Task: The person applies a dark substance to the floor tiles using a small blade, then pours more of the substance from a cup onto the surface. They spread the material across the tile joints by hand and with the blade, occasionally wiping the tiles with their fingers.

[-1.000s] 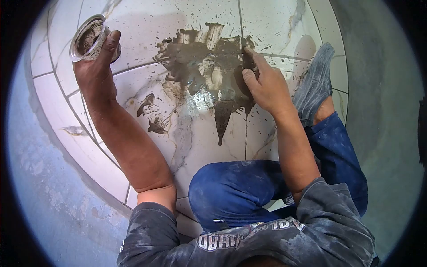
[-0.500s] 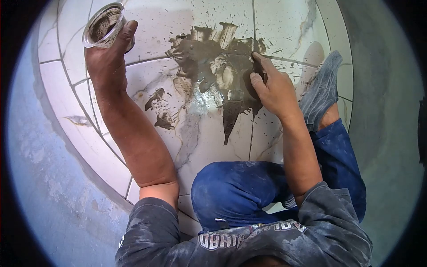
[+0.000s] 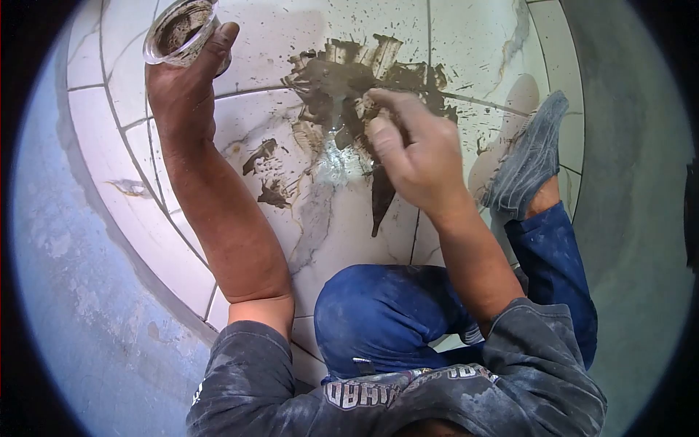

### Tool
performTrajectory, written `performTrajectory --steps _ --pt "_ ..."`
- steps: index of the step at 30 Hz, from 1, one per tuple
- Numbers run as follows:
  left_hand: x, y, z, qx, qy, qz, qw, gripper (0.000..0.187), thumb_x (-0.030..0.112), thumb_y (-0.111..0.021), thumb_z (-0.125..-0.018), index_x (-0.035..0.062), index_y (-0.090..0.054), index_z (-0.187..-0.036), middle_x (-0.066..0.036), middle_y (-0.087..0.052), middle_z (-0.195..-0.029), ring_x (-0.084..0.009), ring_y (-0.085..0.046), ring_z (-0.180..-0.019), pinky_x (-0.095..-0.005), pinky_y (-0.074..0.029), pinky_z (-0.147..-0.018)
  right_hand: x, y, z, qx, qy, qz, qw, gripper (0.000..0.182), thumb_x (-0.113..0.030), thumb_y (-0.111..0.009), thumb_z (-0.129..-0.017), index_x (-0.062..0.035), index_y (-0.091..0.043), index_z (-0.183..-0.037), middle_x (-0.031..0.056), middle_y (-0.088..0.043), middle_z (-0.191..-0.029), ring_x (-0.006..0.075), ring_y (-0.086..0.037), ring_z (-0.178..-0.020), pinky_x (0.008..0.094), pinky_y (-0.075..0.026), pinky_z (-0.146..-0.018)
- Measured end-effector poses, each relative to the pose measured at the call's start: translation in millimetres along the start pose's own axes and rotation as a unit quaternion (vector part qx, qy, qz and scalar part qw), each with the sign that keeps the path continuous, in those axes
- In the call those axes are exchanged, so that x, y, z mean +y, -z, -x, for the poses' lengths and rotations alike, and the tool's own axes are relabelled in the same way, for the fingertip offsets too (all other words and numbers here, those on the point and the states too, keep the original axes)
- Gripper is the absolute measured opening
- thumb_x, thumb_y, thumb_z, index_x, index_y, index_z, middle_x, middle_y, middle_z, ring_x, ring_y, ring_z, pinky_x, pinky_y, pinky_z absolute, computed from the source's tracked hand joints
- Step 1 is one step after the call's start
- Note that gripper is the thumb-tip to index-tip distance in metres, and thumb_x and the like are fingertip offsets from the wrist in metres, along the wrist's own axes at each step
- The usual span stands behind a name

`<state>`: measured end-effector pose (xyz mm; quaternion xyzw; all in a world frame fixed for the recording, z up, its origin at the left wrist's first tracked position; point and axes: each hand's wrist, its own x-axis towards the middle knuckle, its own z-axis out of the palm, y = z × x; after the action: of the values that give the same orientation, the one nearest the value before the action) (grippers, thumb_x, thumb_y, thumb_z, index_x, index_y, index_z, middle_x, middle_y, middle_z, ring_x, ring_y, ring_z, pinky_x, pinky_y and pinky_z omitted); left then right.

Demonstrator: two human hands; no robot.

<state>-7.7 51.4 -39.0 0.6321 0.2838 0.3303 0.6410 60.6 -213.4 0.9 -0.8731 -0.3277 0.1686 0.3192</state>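
Observation:
My left hand (image 3: 186, 98) is wrapped round a clear plastic cup (image 3: 175, 36) smeared inside with grey-brown paste, at the upper left. My right hand (image 3: 419, 149) is over the dark wet paste (image 3: 331, 84) spread across the tile joints. Its index finger and thumb are stretched out and apart, slightly blurred, and I see nothing held between them. The other fingers are curled under and partly hidden.
White veined tiles (image 3: 313, 226) with dark joints make up the floor. My bent blue-trousered leg (image 3: 386, 313) is below, and my grey-socked foot (image 3: 528, 160) lies at the right. Bluish walls (image 3: 80, 255) curve round both sides.
My right hand has moved left across the paste, from the vertical joint towards the middle of the patch. The cup stays in my left hand, and the view has shifted slightly.

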Motion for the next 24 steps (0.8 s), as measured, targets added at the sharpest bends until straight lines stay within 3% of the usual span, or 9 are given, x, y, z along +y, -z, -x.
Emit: performTrajectory --steps 2,4,8,9,11,14,17,18,24 --pt "0 0 1 0.007 -0.005 -0.014 1.000 0.054 0.016 -0.085 -0.077 -0.0017 -0.060 -0.123 -0.009 -0.066 -0.106 -0.0182 -0.063 -0.097 -0.0323 -0.051 -0.085 5 9 -5 0.087 0.068 -0.220 0.969 0.025 -0.027 -0.054 -0.095 -0.0046 -0.066 -0.097 0.0063 -0.056 -0.068 0.0177 -0.050 -0.055 0.0287 -0.042 -0.057" --pt "-4 4 -2 -0.002 0.006 -0.012 1.000 0.054 0.016 -0.085 -0.077 -0.0017 -0.061 -0.122 -0.009 -0.067 -0.105 -0.0181 -0.063 -0.096 -0.0325 -0.051 -0.084 2 29 -17 0.105 0.063 -0.565 0.816 0.024 -0.019 -0.052 -0.094 -0.0042 -0.054 -0.075 0.0048 -0.048 -0.065 0.0139 -0.042 -0.052 0.0297 -0.040 -0.050" --pt "3 -5 1 -0.003 0.000 -0.012 1.000 0.052 0.015 -0.084 -0.077 -0.0015 -0.061 -0.121 -0.008 -0.067 -0.102 -0.0177 -0.064 -0.092 -0.0324 -0.051 -0.083 -11 25 -42 0.086 0.204 -0.657 0.721 0.022 -0.009 -0.045 -0.089 -0.0049 -0.045 -0.068 0.0062 -0.048 -0.064 0.0146 -0.040 -0.052 0.0292 -0.033 -0.049" --pt "4 -5 2 0.008 -0.003 -0.015 1.000 0.051 0.014 -0.084 -0.078 -0.0014 -0.061 -0.121 -0.008 -0.067 -0.101 -0.0175 -0.064 -0.091 -0.0324 -0.052 -0.083 -5 7 -47 0.085 0.204 -0.658 0.720 0.022 -0.009 -0.045 -0.089 -0.0049 -0.045 -0.068 0.0062 -0.048 -0.064 0.0146 -0.040 -0.052 0.0292 -0.033 -0.049" --pt "0 -1 -1 -0.002 -0.006 0.003 1.000 0.051 0.014 -0.084 -0.078 -0.0012 -0.061 -0.121 -0.008 -0.067 -0.102 -0.0174 -0.064 -0.092 -0.0323 -0.052 -0.083 15 -29 -55 0.254 0.273 -0.200 0.906 0.026 -0.005 -0.043 -0.089 -0.0081 -0.036 -0.065 0.0007 -0.037 -0.059 0.0127 -0.032 -0.049 0.0294 -0.027 -0.046" --pt "0 -1 1 -0.008 -0.001 0.017 1.000 0.051 0.014 -0.084 -0.078 -0.0011 -0.061 -0.122 -0.008 -0.067 -0.103 -0.0174 -0.064 -0.094 -0.0324 -0.052 -0.083 11 -45 -48 0.207 0.132 -0.285 0.927 0.021 0.011 -0.044 -0.074 -0.0044 -0.034 -0.064 0.0035 -0.042 -0.061 0.0136 -0.034 -0.049 0.0290 -0.026 -0.045" --pt "-9 7 -1 -0.018 0.010 0.005 1.000 0.052 0.014 -0.084 -0.078 -0.0011 -0.061 -0.122 -0.008 -0.067 -0.105 -0.0177 -0.063 -0.096 -0.0325 -0.052 -0.083 -6 -32 -44 0.216 0.191 -0.413 0.864 0.022 0.017 -0.044 -0.069 -0.0028 -0.035 -0.064 0.0055 -0.044 -0.062 0.0144 -0.036 -0.050 0.0295 -0.026 -0.044" --pt "-10 7 -4 -0.034 0.007 0.009 0.999 0.053 0.014 -0.084 -0.078 -0.0013 -0.060 -0.123 -0.008 -0.066 -0.106 -0.0178 -0.063 -0.096 -0.0324 -0.052 -0.083 13 -46 -48 0.220 0.195 -0.220 0.930 0.024 0.012 -0.038 -0.082 -0.0027 -0.035 -0.064 0.0048 -0.044 -0.061 0.0134 -0.038 -0.050 0.0288 -0.027 -0.042" --pt "-6 6 4 -0.019 0.021 0.007 1.000 0.057 0.012 -0.084 -0.077 -0.0021 -0.058 -0.125 -0.009 -0.065 -0.105 -0.0182 -0.063 -0.096 -0.0332 -0.052 -0.083 -3 -55 -41 0.216 0.084 -0.376 0.897 0.028 -0.009 -0.040 -0.091 -0.0041 -0.039 -0.064 0.0028 -0.042 -0.056 0.0101 -0.040 -0.052 0.0266 -0.029 -0.045"
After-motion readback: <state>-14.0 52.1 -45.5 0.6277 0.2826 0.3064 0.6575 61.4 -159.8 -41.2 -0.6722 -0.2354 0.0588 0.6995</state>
